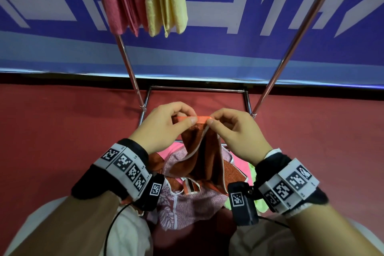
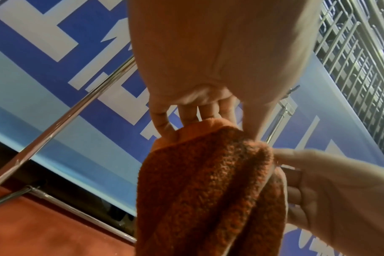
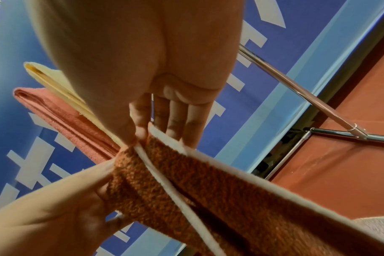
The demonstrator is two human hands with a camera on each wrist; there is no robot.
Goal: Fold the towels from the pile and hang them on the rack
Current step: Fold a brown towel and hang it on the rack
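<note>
- Below the rack (image 1: 128,62), head view, risk first: both hands pinch only the top hem of the orange towel (image 1: 204,162), close together. The grip looks shallow, so a corner could slip and the half-made fold fall open. The towel's tail hangs just over the pile (image 1: 187,201), contact unclear, and it might drag another piece up.
- Same view: left hand (image 1: 166,127) and right hand (image 1: 236,135) each press thumb against forefinger on the hem, other fingers loosely curled. A pink towel (image 1: 118,2) and a yellow towel (image 1: 166,0) already hang on the rack.
- Left wrist view: left fingers (image 2: 186,112) curl behind the hem. Right fingertips (image 2: 283,154) touch the fold's side edge.
- Right wrist view: the right thumb and forefinger nip the white edging (image 3: 162,181). The layers look uneven, so the towel may hang crooked.
</note>
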